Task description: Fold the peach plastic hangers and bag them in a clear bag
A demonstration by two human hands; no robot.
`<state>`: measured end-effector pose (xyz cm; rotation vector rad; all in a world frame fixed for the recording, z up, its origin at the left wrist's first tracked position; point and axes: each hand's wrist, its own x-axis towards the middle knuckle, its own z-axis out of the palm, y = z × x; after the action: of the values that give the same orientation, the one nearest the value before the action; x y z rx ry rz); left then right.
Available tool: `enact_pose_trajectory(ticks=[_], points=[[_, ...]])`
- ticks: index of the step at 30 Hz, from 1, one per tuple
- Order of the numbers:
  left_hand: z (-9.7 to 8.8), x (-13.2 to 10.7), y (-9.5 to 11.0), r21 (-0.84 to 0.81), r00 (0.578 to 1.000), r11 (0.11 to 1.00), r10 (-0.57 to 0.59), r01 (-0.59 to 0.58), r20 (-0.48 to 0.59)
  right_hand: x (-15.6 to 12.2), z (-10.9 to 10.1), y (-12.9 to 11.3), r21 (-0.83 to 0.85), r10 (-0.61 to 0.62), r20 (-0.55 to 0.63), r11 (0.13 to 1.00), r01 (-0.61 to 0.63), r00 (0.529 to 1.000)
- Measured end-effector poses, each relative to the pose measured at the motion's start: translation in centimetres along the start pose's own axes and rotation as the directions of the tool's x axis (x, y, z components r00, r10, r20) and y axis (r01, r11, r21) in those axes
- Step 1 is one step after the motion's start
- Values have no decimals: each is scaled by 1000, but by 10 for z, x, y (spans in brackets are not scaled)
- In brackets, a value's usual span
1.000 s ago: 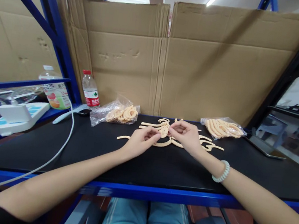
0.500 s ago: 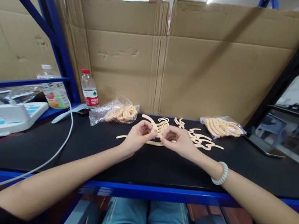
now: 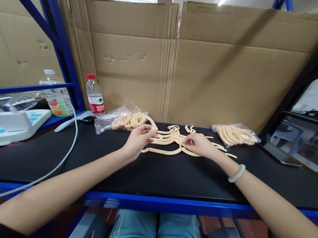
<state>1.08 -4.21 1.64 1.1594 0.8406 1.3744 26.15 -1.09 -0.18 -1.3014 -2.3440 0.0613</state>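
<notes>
My left hand pinches a pale, curved wooden strip between thumb and fingers, raised at a slant. Below and right of it, several similar curved pieces lie on the black tabletop in a branching, rib-like layout. My right hand rests over the right half of that layout, fingers curled together near its middle. Whatever its fingertips grip is hidden. A few small curved pieces lie just behind the right hand.
Clear plastic bags of wooden pieces lie at back left and back right. A red-capped water bottle, a power strip and a white cable are at left. A flat dark device lies at right. Cardboard walls the back.
My hands have moved apart. The left has gone left with the curved strip, now tilted up; the right has shifted slightly right and lower over the layout, uncovering its middle.
</notes>
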Motion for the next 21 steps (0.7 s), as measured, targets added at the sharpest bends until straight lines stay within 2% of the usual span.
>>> enact_pose_trajectory(ticks=[5,8,13,17,21], points=[[0,0,1,17,1000,1000,-19,18,17,3,11,2,31,13,-9,999,-12,1000],[1,-1,2,14,999,1000,-17,17,46,5,11,5,47,31,-69,999,-27,997],[0,0,2,-21,998,1000,19,-17,52,6,-4,13,26,25,-247,999,-20,969],[-2,3,2,-32,998,998,53,-51,40,4,-18,19,24,42,-401,999,-35,915],[-3,2,3,28,998,998,47,-48,43,2,-24,17,89,60,-463,996,-21,884]])
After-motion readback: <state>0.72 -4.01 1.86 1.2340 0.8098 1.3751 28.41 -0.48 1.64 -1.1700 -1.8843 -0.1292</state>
